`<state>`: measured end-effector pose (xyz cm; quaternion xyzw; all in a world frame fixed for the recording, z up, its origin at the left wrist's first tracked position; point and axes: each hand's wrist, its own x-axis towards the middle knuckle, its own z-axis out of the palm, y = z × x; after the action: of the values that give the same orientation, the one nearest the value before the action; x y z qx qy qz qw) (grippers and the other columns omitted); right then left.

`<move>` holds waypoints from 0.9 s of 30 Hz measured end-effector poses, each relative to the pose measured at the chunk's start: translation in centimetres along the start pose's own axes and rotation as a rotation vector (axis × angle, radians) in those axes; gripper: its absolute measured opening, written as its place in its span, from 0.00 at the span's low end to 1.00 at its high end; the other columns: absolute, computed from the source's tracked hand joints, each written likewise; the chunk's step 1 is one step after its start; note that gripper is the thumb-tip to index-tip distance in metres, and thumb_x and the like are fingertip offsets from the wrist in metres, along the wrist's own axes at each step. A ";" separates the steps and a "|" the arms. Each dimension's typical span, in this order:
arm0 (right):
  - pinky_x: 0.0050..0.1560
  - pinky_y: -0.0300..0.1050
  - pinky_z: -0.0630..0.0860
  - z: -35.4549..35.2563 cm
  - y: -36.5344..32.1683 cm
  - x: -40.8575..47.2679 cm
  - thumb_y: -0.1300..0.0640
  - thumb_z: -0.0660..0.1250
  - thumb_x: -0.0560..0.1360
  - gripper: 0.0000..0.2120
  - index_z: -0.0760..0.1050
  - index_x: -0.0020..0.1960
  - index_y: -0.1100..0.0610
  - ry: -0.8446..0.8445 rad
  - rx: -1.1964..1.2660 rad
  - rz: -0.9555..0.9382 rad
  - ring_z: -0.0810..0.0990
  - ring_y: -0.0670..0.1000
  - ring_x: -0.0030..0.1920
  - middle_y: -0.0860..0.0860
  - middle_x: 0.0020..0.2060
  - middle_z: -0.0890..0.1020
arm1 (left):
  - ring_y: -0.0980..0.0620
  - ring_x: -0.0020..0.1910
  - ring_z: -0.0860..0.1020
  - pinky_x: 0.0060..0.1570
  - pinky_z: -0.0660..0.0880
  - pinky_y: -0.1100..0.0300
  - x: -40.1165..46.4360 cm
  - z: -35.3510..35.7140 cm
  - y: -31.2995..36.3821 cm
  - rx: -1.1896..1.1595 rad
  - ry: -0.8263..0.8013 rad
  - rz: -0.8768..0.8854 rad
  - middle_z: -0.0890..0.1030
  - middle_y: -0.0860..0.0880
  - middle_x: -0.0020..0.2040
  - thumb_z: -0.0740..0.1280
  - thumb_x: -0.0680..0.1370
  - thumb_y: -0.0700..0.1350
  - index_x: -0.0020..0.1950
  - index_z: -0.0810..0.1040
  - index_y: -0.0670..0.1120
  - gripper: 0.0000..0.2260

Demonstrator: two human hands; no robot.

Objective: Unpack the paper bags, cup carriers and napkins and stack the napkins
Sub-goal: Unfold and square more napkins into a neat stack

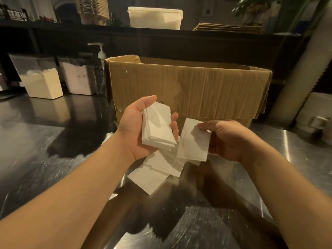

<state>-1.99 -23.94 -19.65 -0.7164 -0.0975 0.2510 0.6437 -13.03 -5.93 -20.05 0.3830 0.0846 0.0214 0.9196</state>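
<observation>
A squared stack of napkins point(158, 126) is cradled in the curled left hand point(136, 126), while a single napkin point(193, 141) is pinched by the right hand point(228, 139) at its three o'clock. Loose napkins point(154, 169) lie scattered on the steel counter point(45, 141) at six o'clock, before the cardboard box point(186, 87). The stack could be skewed if the single sheet were laid on crooked.

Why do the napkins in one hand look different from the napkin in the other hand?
The left hand cradles a thick stack of napkins in its palm, with curled fingers along its edge. The right hand pinches a single napkin by its top edge. The stack is thick and neatly squared; the single napkin is thin and hangs tilted. Both are white, folded rectangles of about the same shape, held above loose napkins on the metal counter.
</observation>
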 end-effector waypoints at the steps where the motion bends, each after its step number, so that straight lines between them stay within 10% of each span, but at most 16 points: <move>1: 0.49 0.56 0.82 0.3 0.2 -0.1 0.63 0.71 0.77 0.04 0.80 0.51 0.62 -0.036 -0.020 0.015 0.85 0.61 0.47 0.61 0.49 0.86 | 0.47 0.40 0.81 0.44 0.80 0.52 0.0 0.0 0.1 -0.010 -0.005 0.006 0.82 0.43 0.49 0.67 0.76 0.57 0.65 0.75 0.47 0.21; 6: 0.37 0.49 0.75 1.0 0.5 -0.7 0.62 0.69 0.78 0.10 0.79 0.58 0.66 -0.325 -0.055 0.083 0.78 0.54 0.31 0.60 0.36 0.81 | 0.48 0.40 0.80 0.42 0.81 0.54 -0.4 0.0 0.6 -0.067 -0.060 0.050 0.81 0.44 0.49 0.65 0.77 0.58 0.66 0.73 0.48 0.21; 10: 0.31 0.45 0.77 2.0 1.4 -0.4 0.60 0.71 0.78 0.09 0.81 0.57 0.63 -0.282 -0.117 0.049 0.80 0.53 0.34 0.62 0.46 0.86 | 0.48 0.41 0.80 0.42 0.82 0.55 -0.5 0.0 0.6 -0.078 -0.068 0.056 0.81 0.43 0.50 0.65 0.77 0.58 0.65 0.74 0.48 0.21; 15: 0.36 0.41 0.75 4.2 2.9 0.4 0.43 0.74 0.75 0.14 0.79 0.56 0.49 0.018 -0.841 -0.229 0.81 0.46 0.42 0.47 0.46 0.82 | 0.48 0.40 0.80 0.40 0.82 0.55 -0.5 0.0 0.5 -0.071 -0.065 0.043 0.82 0.44 0.49 0.65 0.77 0.59 0.66 0.74 0.48 0.22; 20: 0.68 0.56 0.72 4.6 2.9 0.1 0.34 0.71 0.73 0.33 0.71 0.73 0.47 -0.026 -1.133 -0.211 0.68 0.56 0.69 0.51 0.69 0.71 | 0.48 0.40 0.81 0.41 0.82 0.55 -0.4 -0.1 0.5 -0.050 -0.058 0.048 0.82 0.44 0.49 0.65 0.78 0.59 0.66 0.74 0.48 0.21; 27: 0.55 0.49 0.81 4.7 2.8 0.1 0.42 0.76 0.71 0.24 0.77 0.64 0.49 -0.091 -0.917 -0.146 0.81 0.51 0.51 0.48 0.54 0.81 | 0.48 0.39 0.81 0.40 0.82 0.54 -0.2 -0.1 0.3 -0.036 -0.060 0.039 0.82 0.44 0.49 0.64 0.77 0.59 0.66 0.73 0.48 0.22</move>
<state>-4.74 -20.18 -22.55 -0.9065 -0.2767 0.1670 0.2717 -13.24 -5.65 -19.83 0.3684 0.0491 0.0296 0.9279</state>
